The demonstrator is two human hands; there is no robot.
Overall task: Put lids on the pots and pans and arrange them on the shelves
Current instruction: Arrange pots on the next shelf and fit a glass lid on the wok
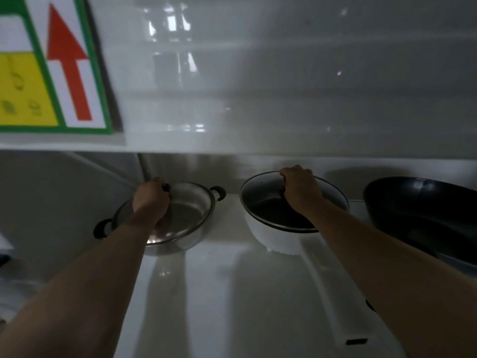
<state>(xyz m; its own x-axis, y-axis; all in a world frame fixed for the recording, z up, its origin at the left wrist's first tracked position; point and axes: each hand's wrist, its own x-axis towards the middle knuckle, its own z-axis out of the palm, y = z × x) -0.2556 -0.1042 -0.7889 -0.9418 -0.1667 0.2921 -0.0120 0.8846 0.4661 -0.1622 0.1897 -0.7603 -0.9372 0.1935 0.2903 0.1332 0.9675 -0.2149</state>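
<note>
A steel pot point(189, 237) with two black side handles stands on the white shelf point(224, 280) at the left. My left hand point(151, 198) is closed over the knob of its steel lid point(185, 215), which lies tilted on the pot's rim. To the right stands a white pan point(273, 237) with a long white handle pointing toward me. My right hand point(300, 188) grips the knob of a glass lid point(263, 202) with a metal rim, held tilted on that pan.
A large black wok or pan point(423, 215) without a lid sits at the shelf's right end. A glossy white shelf board point(258, 148) hangs low overhead, with a green-framed sign bearing a red arrow point(68, 63) at upper left. The shelf's front half is bare.
</note>
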